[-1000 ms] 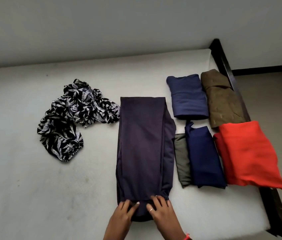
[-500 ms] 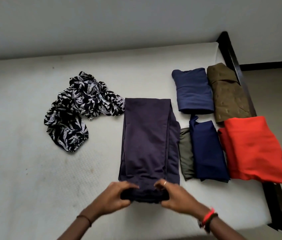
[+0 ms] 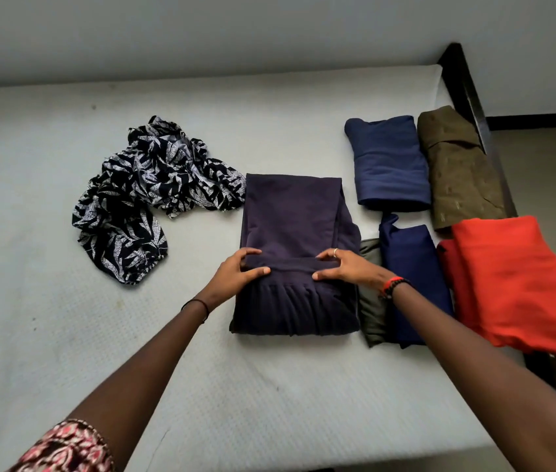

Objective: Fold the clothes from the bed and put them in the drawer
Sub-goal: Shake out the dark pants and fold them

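Left hand (image 3: 239, 272) and right hand (image 3: 348, 269) each pinch the turned-over near end of the purple garment (image 3: 290, 216), which lies mid-mattress (image 3: 65, 335). Folded clothes (image 3: 389, 161) sit at 3 o'clock, with a crumpled patterned cloth (image 3: 147, 192) at 10 o'clock.

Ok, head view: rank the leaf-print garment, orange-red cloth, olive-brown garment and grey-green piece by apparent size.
1. Crumpled black-and-white leaf-print garment and folded orange-red cloth: too alike to rank; the cloth is nearer the camera.
2. Folded olive-brown garment.
3. Folded grey-green piece, partly covered.
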Demonstrator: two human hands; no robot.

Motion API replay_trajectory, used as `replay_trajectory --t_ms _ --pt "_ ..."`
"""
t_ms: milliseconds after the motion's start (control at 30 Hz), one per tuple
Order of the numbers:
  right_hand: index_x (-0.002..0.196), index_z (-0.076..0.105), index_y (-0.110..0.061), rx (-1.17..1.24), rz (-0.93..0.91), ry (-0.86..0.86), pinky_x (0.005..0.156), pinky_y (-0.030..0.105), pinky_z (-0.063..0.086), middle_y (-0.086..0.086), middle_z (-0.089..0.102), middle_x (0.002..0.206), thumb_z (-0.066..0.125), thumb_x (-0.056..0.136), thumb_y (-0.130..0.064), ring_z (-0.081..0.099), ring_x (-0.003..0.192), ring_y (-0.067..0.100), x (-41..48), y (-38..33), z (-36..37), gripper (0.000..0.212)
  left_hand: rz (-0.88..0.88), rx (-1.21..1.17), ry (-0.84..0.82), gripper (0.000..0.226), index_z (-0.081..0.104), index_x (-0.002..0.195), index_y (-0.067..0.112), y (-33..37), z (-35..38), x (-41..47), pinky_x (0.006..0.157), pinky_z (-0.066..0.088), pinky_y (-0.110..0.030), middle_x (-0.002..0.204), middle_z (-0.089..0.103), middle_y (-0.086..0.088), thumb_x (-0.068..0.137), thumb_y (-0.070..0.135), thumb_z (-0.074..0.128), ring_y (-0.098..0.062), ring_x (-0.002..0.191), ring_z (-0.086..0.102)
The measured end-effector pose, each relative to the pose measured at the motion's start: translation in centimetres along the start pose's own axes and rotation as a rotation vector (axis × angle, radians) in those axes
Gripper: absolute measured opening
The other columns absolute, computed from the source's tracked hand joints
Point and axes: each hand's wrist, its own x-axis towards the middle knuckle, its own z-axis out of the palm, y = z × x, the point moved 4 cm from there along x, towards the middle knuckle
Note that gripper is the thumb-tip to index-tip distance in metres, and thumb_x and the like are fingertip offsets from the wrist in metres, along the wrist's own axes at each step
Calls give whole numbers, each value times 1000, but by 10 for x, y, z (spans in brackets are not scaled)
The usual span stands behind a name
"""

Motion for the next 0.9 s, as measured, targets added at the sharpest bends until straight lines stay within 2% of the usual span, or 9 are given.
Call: replay_trajectory --t_ms 133,233,300,367,433,533,633,767,900 --pt "120 56 -16 -38 1 161 97 26 42 2 61 114 78 75 -29 57 111 19 6 5 6 51 -52 51 159 57 44 132 18 -3 3 -4 86 42 -22 114 55 -3 83 33 70 -19 106 56" --pt "133 47 -11 -318 -203 646 99 37 41 12 57 121 64 86 -27 53 114 28 -30 -4 22 53 250 316 487 57 40 137 14 8 3 -42 99 39 -29 127 50 -4 89 39 60 -17 117 50" --pt "138 42 -6 -576 -418 798 104 41 35 14 51 134 57 87 -36 46 125 29 -64 -12 52 61 484 598 517 65 36 141 13 7 16 -70 111 26 -34 143 42 -3 88 44 57 -15 133 37" --pt "144 32 -3 -809 -529 641 112 45 24 13 35 149 62 79 -49 28 140 26 -83 -6 90 85 618 897 310 83 26 148 17 -8 39 -87 116 17 -43 155 25 -1 81 49 63 -16 143 22" --pt "147 25 -2 -1009 -506 451 113 49 19 13 21 156 69 70 -52 17 145 24 -86 17 114 102 618 1130 100 91 18 151 21 -32 57 -95 114 18 -49 159 14 -2 77 40 67 -17 146 14" --pt "147 24 -2 -1111 -390 408 114 51 18 13 17 156 76 65 -38 15 145 24 -72 39 110 104 592 1224 137 84 17 151 21 -46 57 -86 115 19 -43 159 12 -2 77 7 56 -15 146 14" --pt "147 24 0 -1127 -358 427 114 51 18 14 19 156 74 70 -32 15 145 25 -60 41 100 98 586 1222 154 75 20 150 17 -44 54 -72 115 22 -39 158 14 -1 79 -3 34 -15 144 19" --pt "148 19 0 -1167 -431 505 113 50 21 15 13 157 39 85 1 14 145 27 -65 40 91 66 560 1210 91 73 23 149 12 -40 53 -70 112 32 -40 157 20 -3 80 -9 25 -18 143 22" --pt "146 23 1 -1177 -447 449 112 48 19 17 16 156 15 84 10 17 144 29 -69 41 83 63 539 1159 24 80 14 151 10 -35 50 -68 113 29 -41 158 15 -4 75 -13 24 -20 144 17"
